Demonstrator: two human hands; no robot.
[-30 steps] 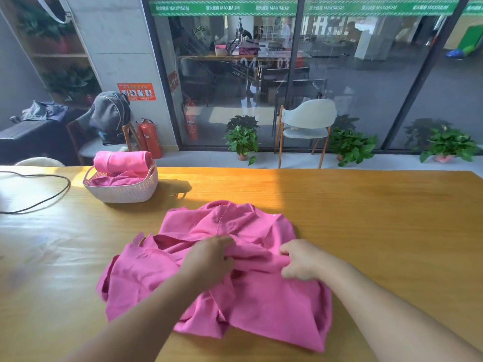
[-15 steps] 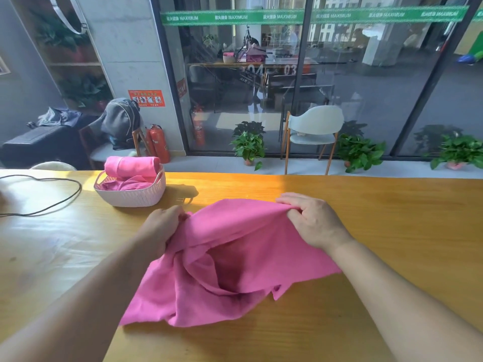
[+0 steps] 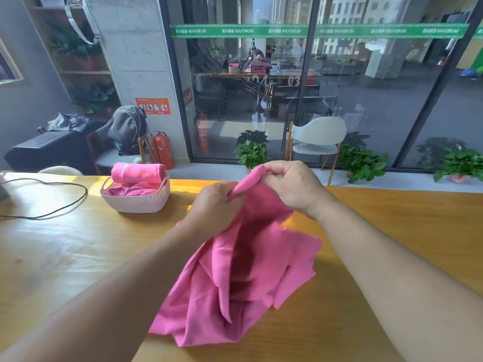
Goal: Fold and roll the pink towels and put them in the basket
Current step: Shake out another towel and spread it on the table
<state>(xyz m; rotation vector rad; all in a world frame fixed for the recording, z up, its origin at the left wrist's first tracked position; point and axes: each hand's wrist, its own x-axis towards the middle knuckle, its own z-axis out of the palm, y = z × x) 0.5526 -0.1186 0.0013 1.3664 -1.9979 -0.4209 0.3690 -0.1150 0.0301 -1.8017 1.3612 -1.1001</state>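
Both hands are closer together now and hold the pink towel (image 3: 251, 270) higher up. From the head camera, the left hand (image 3: 214, 205) grips a bunched edge with curled fingers. The right hand (image 3: 292, 186) pinches the same edge just beside it. The towel hangs down in folds onto the near part of the wooden table (image 3: 392, 231). Far left sits the white basket (image 3: 136, 199) with a rolled towel (image 3: 138, 173) on top. A black cable (image 3: 52, 202) loops left of it.

Green strip (image 3: 313, 31) across the glass wall (image 3: 366, 100): "MAXIMUM" repeated, characters before it too small to read. Numbers "04" and "03" on the glass. Orange notice (image 3: 153, 106) on the pillar (image 3: 136, 61): unreadable.
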